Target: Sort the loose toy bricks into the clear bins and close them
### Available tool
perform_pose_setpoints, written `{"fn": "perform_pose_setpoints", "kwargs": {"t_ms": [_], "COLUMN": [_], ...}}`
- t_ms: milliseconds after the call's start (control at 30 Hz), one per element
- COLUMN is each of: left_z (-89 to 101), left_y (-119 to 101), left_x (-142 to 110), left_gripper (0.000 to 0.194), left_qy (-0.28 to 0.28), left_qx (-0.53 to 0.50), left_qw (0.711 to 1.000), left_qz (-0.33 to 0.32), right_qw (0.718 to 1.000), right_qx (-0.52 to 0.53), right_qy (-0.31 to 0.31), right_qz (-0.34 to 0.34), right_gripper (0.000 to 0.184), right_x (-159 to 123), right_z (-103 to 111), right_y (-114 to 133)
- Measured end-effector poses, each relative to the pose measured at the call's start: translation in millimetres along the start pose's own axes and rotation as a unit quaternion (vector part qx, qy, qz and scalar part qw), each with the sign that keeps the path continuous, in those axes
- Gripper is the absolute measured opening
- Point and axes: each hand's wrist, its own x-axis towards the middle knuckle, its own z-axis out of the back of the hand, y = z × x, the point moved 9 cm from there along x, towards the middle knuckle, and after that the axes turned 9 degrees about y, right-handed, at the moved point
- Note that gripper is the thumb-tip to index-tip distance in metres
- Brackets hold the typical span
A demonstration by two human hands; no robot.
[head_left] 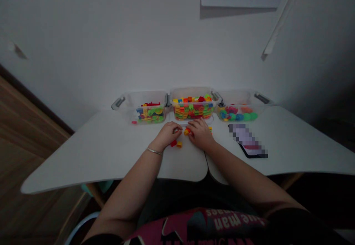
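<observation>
The red-and-yellow piece (186, 131), left of the half-curled right hand (201, 134), is touched by its fingertips; the left hand (167, 134), farther off, is nearly closed (a grip in either cannot be confirmed), with loose blocks (179, 144) beside it on the desk (116, 145)

Head camera, worn on the person's head | looks forward and steeply down from above the near edge of the white counter (119, 152) | torso and forearms close at the bottom, three clear bins (192, 104) farther off at mid-frame, pale wall (138, 34) behind | sole view, none shared
</observation>
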Motion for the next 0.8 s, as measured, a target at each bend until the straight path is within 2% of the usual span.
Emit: {"fn": "perform_pose_setpoints", "kwargs": {"t_ms": [200,433,600,800], "left_z": [-6.8,-10.8,-11.2,-2.1], "left_y": [1.6,1.0,0.0,-7.4], "left_x": [2.0,2.8,3.0,0.5], "left_gripper": [0.016,0.015,0.016,0.019], "left_qy": [0.009,0.022,0.017,-0.009], "left_qx": [0.013,-0.023,-0.047,-0.044], "left_qw": [1.0,0.999,0.998,0.999], "left_qz": [-0.006,-0.013,-0.026,-0.024], "right_qw": [1.0,0.999,0.997,0.994], "right_qx": [0.009,0.036,0.07,0.099], "right_qy": [-0.004,0.022,-0.006,-0.049], "right_qz": [0.013,0.023,0.017,0.008], "right_gripper": [0.017,0.012,0.01,0.012], "right_x": [2.4,6.2,4.4,1.8], "right_z": [0.7,-1.6,0.6,5.7], "right_y": [4.4,5.5,1.7,-6.6]}}
